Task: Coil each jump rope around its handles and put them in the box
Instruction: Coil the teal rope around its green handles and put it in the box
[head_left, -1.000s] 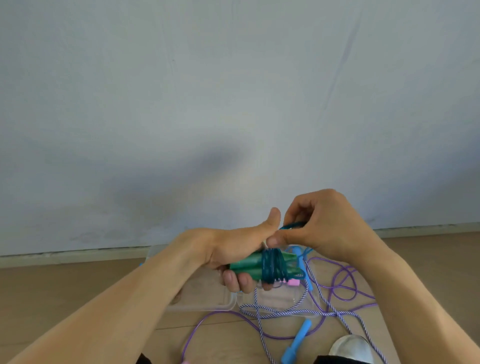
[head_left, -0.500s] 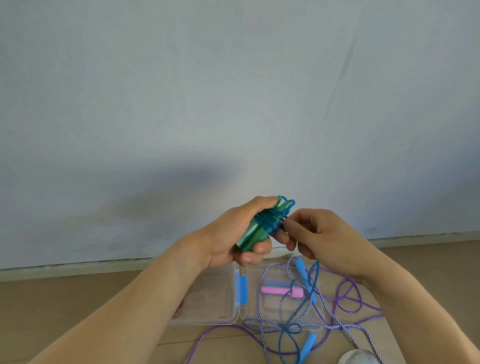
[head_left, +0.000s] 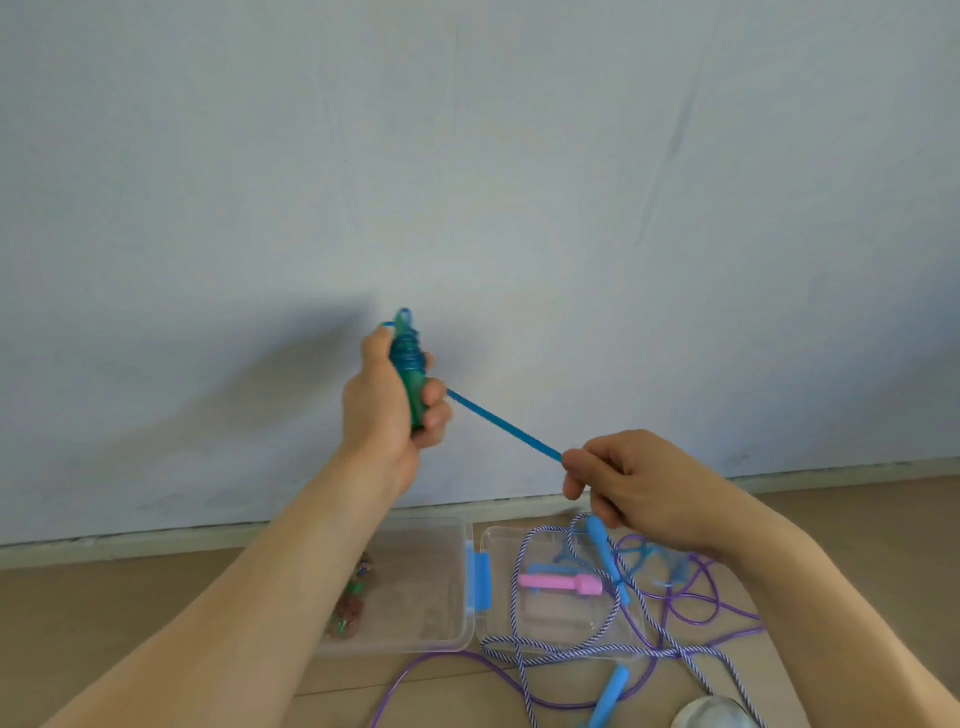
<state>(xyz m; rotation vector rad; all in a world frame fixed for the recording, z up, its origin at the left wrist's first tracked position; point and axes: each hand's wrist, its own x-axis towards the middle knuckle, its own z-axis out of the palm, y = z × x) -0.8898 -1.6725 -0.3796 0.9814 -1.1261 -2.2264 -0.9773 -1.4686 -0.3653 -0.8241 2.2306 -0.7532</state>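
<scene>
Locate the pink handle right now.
Head view, lower centre-right: the pink handle lies on the right half of the open clear box, just right of its blue latch, beside the striped rope.

Two hands are showing: the left hand (head_left: 395, 402) and the right hand (head_left: 631, 480), sharing one teal jump rope (head_left: 503, 427) between them. On the floor one clear box (head_left: 415, 587) is lying open with its one lid (head_left: 558, 597) beside it, and one pink handle (head_left: 561, 583) is resting on that lid. Two blue handles (head_left: 610, 566) are lying among one striped rope (head_left: 524, 649) and one purple rope (head_left: 696, 597), and one coiled rope bundle (head_left: 349, 605) is sitting in the box.
</scene>
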